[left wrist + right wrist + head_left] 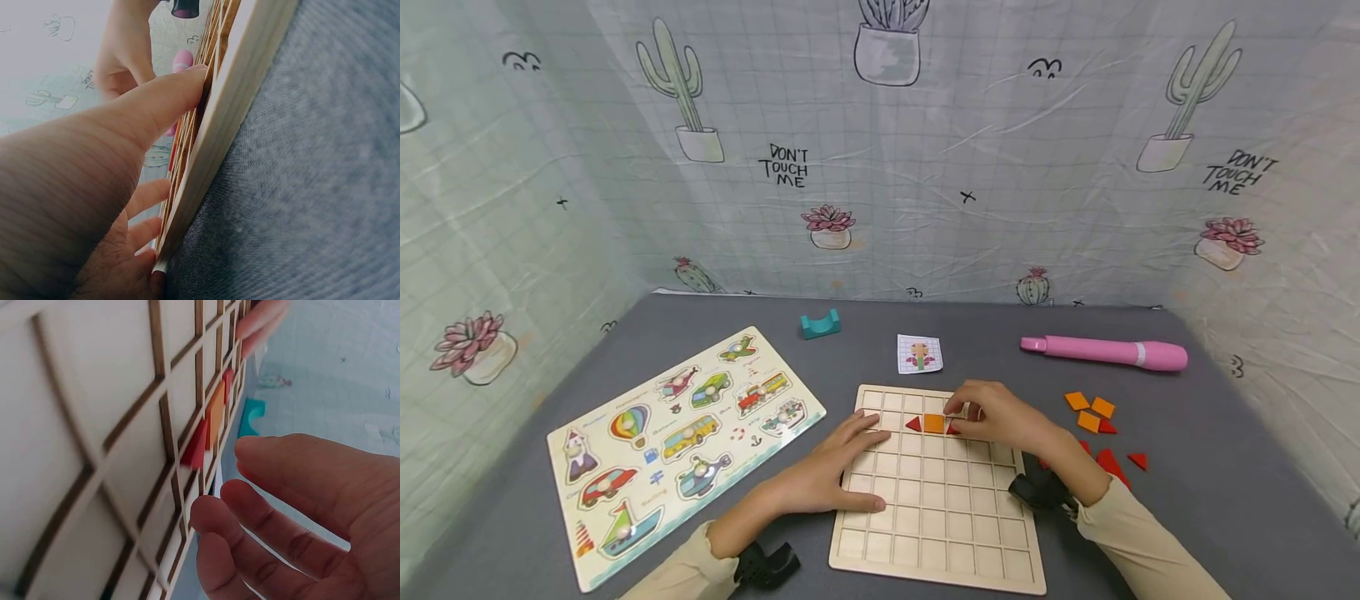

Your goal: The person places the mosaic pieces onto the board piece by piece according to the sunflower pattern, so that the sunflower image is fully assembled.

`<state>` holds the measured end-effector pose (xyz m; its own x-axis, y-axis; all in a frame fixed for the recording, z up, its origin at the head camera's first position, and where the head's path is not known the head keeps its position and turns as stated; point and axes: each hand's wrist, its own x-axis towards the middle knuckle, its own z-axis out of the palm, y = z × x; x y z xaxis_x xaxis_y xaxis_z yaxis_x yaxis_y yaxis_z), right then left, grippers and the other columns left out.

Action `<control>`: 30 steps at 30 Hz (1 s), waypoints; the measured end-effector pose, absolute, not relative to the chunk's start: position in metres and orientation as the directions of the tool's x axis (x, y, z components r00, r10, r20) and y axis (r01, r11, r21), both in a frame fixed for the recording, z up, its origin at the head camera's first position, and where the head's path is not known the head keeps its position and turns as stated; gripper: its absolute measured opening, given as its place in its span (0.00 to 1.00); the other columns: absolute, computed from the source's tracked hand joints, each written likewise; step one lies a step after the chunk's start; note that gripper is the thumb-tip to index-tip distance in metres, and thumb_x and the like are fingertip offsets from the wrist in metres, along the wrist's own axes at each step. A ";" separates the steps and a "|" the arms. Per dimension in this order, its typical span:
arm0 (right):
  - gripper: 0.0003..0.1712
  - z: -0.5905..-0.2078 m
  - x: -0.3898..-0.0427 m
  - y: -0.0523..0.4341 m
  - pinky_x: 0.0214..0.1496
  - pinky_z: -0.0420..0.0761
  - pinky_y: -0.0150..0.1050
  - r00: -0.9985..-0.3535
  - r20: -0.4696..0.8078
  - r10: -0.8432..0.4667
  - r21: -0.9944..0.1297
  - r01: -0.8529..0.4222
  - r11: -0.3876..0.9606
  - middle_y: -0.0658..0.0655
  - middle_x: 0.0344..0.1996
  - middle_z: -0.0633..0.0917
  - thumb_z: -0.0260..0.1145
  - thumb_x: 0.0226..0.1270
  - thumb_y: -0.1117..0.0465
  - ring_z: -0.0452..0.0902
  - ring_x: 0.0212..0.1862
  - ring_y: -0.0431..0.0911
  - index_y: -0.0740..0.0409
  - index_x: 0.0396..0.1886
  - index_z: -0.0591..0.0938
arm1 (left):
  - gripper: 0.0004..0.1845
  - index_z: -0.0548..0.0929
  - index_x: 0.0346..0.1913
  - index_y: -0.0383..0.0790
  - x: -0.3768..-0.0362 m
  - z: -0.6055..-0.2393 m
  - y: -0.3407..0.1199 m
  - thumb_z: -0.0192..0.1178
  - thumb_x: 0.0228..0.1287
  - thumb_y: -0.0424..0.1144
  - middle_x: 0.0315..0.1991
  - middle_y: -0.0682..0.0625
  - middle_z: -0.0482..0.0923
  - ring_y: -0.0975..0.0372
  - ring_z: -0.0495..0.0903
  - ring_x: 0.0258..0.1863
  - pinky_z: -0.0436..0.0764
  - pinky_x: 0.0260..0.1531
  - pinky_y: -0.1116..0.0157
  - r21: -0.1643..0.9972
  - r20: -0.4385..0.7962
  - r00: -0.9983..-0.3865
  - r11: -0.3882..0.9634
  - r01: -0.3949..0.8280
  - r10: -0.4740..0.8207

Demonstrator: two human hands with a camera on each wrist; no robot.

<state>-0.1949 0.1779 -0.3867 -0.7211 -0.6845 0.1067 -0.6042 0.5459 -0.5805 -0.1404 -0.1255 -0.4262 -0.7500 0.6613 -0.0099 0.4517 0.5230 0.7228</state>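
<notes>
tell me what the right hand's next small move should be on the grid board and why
Probably lift the right hand clear of the grid board and reach for a loose piece among the orange and red tiles to its right. Its fingers hold nothing, a red triangle, an orange square and another red triangle already sit in a row, and the left hand steadies the board.

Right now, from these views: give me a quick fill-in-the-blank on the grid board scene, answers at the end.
1. The left hand rests flat on the wooden ____ board.
2. Between the two red triangles on the board sits an ____ square.
3. The pen lying behind the board is ____.

Missing words: grid; orange; pink
</notes>
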 end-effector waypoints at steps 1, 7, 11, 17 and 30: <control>0.08 -0.387 -0.194 0.181 0.33 0.78 0.31 -0.724 0.111 -0.681 -0.583 -0.602 0.546 0.55 0.35 0.82 0.68 0.62 0.70 0.75 0.31 0.39 0.64 0.41 0.85 | 0.43 0.64 0.72 0.44 -0.140 -0.426 -0.126 0.70 0.56 0.54 0.77 0.45 0.48 0.48 0.38 0.77 0.54 0.68 0.38 0.723 -0.009 -0.750 0.523 0.451 0.661; 0.07 -0.385 -0.190 0.200 0.32 0.78 0.32 -0.743 0.123 -0.658 -0.587 -0.589 0.555 0.54 0.35 0.82 0.69 0.63 0.68 0.76 0.31 0.39 0.63 0.41 0.84 | 0.44 0.64 0.73 0.44 -0.140 -0.426 -0.126 0.70 0.56 0.54 0.77 0.45 0.47 0.49 0.38 0.77 0.53 0.68 0.39 0.726 -0.010 -0.749 0.520 0.450 0.662; 0.07 -0.386 -0.187 0.214 0.31 0.77 0.32 -0.753 0.133 -0.644 -0.585 -0.584 0.562 0.52 0.34 0.82 0.69 0.63 0.67 0.75 0.31 0.38 0.61 0.40 0.85 | 0.44 0.64 0.73 0.43 -0.140 -0.425 -0.127 0.70 0.56 0.54 0.77 0.45 0.48 0.49 0.38 0.77 0.53 0.68 0.38 0.727 -0.006 -0.749 0.518 0.451 0.662; 0.06 -0.384 -0.184 0.234 0.31 0.76 0.32 -0.770 0.077 -0.633 -0.627 -0.531 0.570 0.49 0.32 0.80 0.69 0.62 0.67 0.73 0.29 0.36 0.62 0.39 0.84 | 0.44 0.64 0.73 0.44 -0.140 -0.426 -0.127 0.70 0.56 0.54 0.77 0.46 0.47 0.49 0.38 0.77 0.53 0.68 0.39 0.728 -0.011 -0.748 0.518 0.449 0.663; 0.08 -0.378 -0.185 0.253 0.31 0.78 0.33 -0.779 -0.089 -0.621 -0.657 -0.423 0.624 0.51 0.28 0.79 0.73 0.56 0.68 0.74 0.28 0.37 0.59 0.29 0.79 | 0.43 0.65 0.72 0.45 -0.140 -0.427 -0.126 0.70 0.56 0.54 0.77 0.47 0.48 0.50 0.38 0.78 0.53 0.68 0.40 0.729 -0.005 -0.750 0.516 0.450 0.661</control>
<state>-0.1855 0.2525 -0.3783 -0.7790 -0.6207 -0.0886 -0.4228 0.6243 -0.6569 -0.1397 -0.1262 -0.4269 -0.7502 0.6612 -0.0054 0.4498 0.5164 0.7287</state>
